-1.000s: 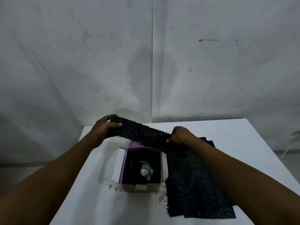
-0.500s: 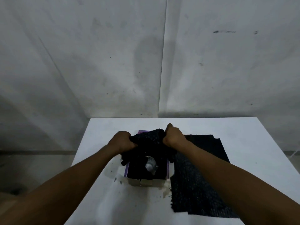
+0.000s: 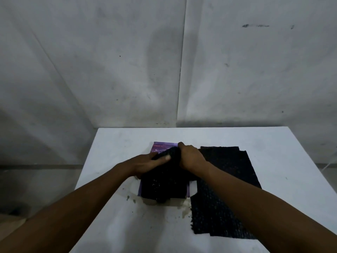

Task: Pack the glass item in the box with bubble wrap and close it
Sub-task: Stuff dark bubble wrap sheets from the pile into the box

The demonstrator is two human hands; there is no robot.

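bench: white (image 3: 237,143), grey wall behind
box: purple (image 3: 164,145), mid-bench, open top filled with black wrap (image 3: 164,185)
glass: hidden under wrap, cannot tell
left hand (image 3: 145,164): fingers gripping wrap, thumb on top
right hand (image 3: 190,157): fingers curled on wrap
spare sheets (image 3: 224,198): flat, just right of box

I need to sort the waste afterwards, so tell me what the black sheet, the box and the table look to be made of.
Black sheet: likely plastic bubble wrap, matte, rows of small raised dots. Box: probably printed card, slightly glossy purple flap with thin flat edges. Table: smooth white top, painted or laminate; cannot tell which.
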